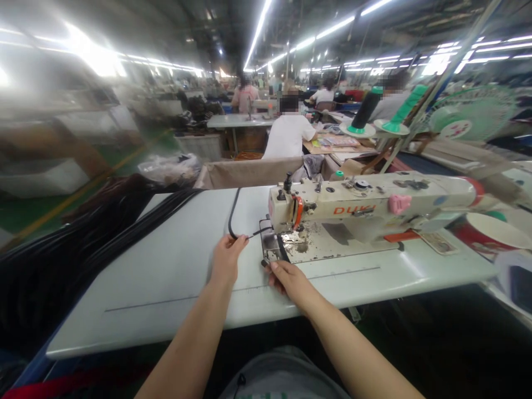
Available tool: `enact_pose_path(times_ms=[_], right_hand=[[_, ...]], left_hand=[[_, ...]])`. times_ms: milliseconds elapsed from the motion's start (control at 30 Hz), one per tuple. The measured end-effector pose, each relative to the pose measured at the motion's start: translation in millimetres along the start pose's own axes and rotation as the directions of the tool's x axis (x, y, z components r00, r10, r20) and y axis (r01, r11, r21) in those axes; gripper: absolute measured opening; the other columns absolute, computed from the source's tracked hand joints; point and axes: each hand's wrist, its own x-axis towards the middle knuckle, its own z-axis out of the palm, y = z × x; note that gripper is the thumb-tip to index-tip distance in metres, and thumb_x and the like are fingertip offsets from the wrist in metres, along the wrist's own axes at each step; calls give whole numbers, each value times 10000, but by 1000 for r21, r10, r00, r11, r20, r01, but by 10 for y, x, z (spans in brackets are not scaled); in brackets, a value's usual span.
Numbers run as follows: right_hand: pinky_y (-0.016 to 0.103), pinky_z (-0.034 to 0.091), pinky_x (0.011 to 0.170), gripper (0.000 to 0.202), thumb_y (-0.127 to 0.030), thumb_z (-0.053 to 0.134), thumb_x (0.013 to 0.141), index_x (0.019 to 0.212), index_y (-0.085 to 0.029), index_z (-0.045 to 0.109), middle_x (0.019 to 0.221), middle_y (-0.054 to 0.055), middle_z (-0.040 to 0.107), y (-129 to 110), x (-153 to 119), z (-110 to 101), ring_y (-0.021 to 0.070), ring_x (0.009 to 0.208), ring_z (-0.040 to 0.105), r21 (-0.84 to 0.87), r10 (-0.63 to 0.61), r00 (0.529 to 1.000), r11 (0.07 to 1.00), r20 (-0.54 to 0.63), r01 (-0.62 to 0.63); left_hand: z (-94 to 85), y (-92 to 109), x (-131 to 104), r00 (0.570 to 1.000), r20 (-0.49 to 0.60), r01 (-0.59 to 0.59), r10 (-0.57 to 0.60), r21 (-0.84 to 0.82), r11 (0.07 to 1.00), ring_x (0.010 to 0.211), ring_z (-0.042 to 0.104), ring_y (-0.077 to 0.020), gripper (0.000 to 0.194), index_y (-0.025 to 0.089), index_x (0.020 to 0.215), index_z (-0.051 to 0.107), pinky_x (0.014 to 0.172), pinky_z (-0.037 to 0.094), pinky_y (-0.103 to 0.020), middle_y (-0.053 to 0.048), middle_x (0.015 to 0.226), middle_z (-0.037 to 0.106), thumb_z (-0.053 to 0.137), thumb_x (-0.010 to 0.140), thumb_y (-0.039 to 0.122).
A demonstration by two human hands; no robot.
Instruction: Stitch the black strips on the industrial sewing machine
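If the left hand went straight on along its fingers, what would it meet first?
Past the black strip it pinches, the left hand would likely meet the industrial sewing machine at its needle end; depth is unclear.

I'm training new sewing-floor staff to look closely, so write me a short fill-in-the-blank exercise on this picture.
1. The left hand pinches a strip coloured ____.
2. Beside the black thread cone stands a cone of ____ thread.
3. Straight ahead, the nearest person wears a ____ top.
4. The fan is on the picture's ____ side.

Missing words: black; green; white; right.
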Motion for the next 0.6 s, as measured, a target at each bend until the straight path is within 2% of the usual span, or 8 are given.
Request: enact_pose_path(times_ms=[100, 200, 300, 433, 600], right_hand=[[224, 237, 451, 532, -691, 613, 853, 875, -162, 672, 655, -10, 593, 20, 163, 75, 82, 477, 372, 143, 72, 997, 987, 18, -74], [221, 195, 431, 527, -674, 643, 833, 847, -149, 678, 630, -16, 576, 4, 285, 140, 70, 451, 346, 187, 105, 994, 976, 27, -108], [221, 174, 423, 518, -666, 634, 840, 830, -151, 684, 611, -23, 557, -37, 351, 208, 66, 438, 321, 180, 108, 992, 977, 62, -118], [217, 143, 430, 507, -671, 625, 844, 830, -166, 672, 582, -61, 460, -94, 376, 286, 65, 442, 259, 174, 85, 987, 979, 133, -107], [227, 178, 460, 465, -650, 527, 907, 792, -204, 591, 561, -85, 351, -115, 397, 308, 88, 466, 247, 83, -10, 987, 997, 163, -3]], left_hand=[[-117, 49, -182, 999, -13, -29, 30, 57, 998, 925, 735, -214, 349, 191, 900, 673, 939, 578, -383, -49, 910, 764, 849, 725, 436], [-211, 109, -348, 998, -9, -60, 61, 133, 989, 934, 743, -221, 333, 197, 913, 679, 909, 579, -364, -66, 972, 786, 835, 752, 444], [-276, 175, -485, 996, -6, -82, 85, 201, 976, 959, 748, -235, 332, 203, 931, 684, 896, 579, -358, -78, 1000, 792, 816, 773, 463], [-326, 237, -611, 994, -5, -105, 109, 236, 966, 960, 752, -240, 309, 209, 918, 694, 914, 580, -370, -80, 1009, 794, 815, 777, 457], [-385, 241, -684, 993, -10, -119, 122, 161, 980, 987, 746, -226, 277, 211, 940, 694, 956, 569, -371, -71, 1023, 790, 824, 787, 402]])
